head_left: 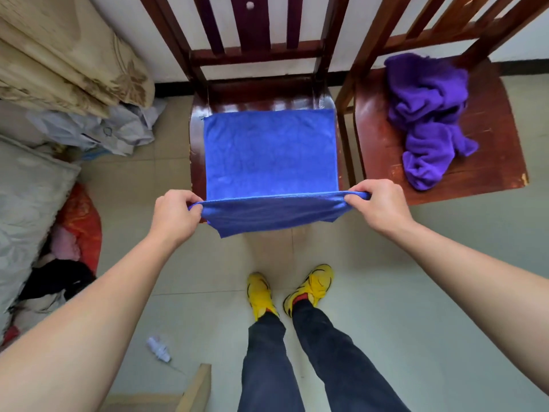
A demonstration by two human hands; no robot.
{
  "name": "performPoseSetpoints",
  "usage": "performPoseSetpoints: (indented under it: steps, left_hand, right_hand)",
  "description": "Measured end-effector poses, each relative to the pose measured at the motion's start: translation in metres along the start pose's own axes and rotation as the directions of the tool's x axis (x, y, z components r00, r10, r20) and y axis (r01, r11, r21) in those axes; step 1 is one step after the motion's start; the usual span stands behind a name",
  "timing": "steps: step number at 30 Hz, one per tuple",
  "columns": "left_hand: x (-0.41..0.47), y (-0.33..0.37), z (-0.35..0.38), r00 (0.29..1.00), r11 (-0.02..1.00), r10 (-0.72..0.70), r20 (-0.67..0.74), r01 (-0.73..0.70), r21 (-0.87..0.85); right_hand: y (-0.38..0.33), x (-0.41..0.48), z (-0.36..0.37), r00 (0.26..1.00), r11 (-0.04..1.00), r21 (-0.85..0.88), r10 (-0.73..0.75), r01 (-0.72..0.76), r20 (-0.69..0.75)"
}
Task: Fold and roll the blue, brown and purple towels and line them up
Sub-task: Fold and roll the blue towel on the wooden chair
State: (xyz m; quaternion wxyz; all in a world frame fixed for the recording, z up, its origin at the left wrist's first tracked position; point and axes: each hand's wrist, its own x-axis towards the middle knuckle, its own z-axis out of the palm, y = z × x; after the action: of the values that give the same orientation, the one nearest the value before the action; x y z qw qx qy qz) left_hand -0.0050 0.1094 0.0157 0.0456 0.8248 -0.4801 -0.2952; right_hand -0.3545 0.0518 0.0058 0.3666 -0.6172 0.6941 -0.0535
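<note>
The blue towel (270, 153) lies spread flat over the seat of the middle wooden chair (197, 135). Its near edge is lifted off the seat and stretched taut between my hands, with a flap hanging below the fold. My left hand (175, 214) pinches the left end of that lifted edge. My right hand (377, 203) pinches the right end. The purple towel (427, 117) sits crumpled in a heap on the seat of the right chair (374, 150). No brown towel is in view.
Bedding, pillows and clothes (35, 185) are piled along the left. My legs and yellow shoes (289, 289) stand on the tiled floor just before the chair. A crumpled bit of paper (159, 349) and a wooden board (193, 388) lie at the lower left.
</note>
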Motion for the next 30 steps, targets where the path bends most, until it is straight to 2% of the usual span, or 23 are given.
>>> performPoseSetpoints:
  steps: [4, 7, 9, 12, 17, 25, 30]
  left_hand:
    - [0.016, -0.002, -0.025, 0.967, 1.000, -0.012, 0.256, 0.009, 0.013]
    - [0.047, 0.007, -0.045, 0.934, 0.998, -0.043, 0.354, 0.054, -0.019]
    - [0.075, 0.017, -0.052, 0.947, 0.997, -0.048, 0.317, 0.064, -0.039]
    - [0.118, 0.034, -0.053, 0.969, 0.997, -0.054, 0.241, 0.064, -0.037]
    - [0.185, 0.041, -0.031, 0.988, 0.997, -0.067, 0.138, 0.070, -0.012]
    - [0.262, 0.032, 0.018, 0.992, 0.996, 0.001, 0.125, 0.010, -0.091]
    - [0.284, 0.028, 0.035, 0.994, 0.996, -0.004, 0.107, 0.013, -0.086]
  right_hand:
    - [-0.005, 0.016, -0.019, 0.990, 1.000, -0.002, -0.021, 0.022, 0.140]
    - [-0.017, 0.038, -0.033, 0.986, 0.997, 0.072, 0.004, -0.016, 0.166]
    - [-0.027, 0.058, -0.039, 0.993, 0.996, 0.090, 0.010, -0.021, 0.116]
    - [-0.042, 0.097, -0.042, 0.999, 1.000, 0.013, -0.019, 0.018, 0.045]
    - [-0.050, 0.171, -0.019, 0.995, 0.995, 0.035, 0.096, -0.097, 0.026]
    - [-0.030, 0.241, 0.028, 0.983, 0.982, 0.061, 0.181, -0.180, -0.024]
    - [-0.022, 0.254, 0.044, 0.969, 0.973, -0.033, 0.224, -0.228, -0.101]
